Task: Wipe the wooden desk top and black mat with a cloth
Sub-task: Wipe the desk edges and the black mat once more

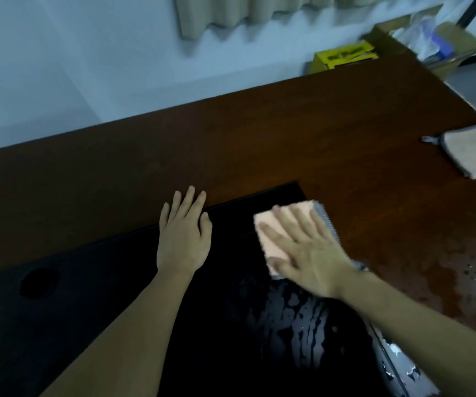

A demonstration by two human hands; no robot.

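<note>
Two cloths are in view: a folded pink cloth [277, 239] on the black mat [116, 296] near its far right corner, and a second cloth [471, 153] lying well apart at the bench's [288, 138] right edge. The right hand [302, 253] lies flat and fully open, pressing on the pink cloth without gripping it. The left hand [184, 239], also open and empty, rests palm-down on the mat's far edge, fingertips reaching the wood.

Head view, close, angled down at desk [259, 144]
</note>
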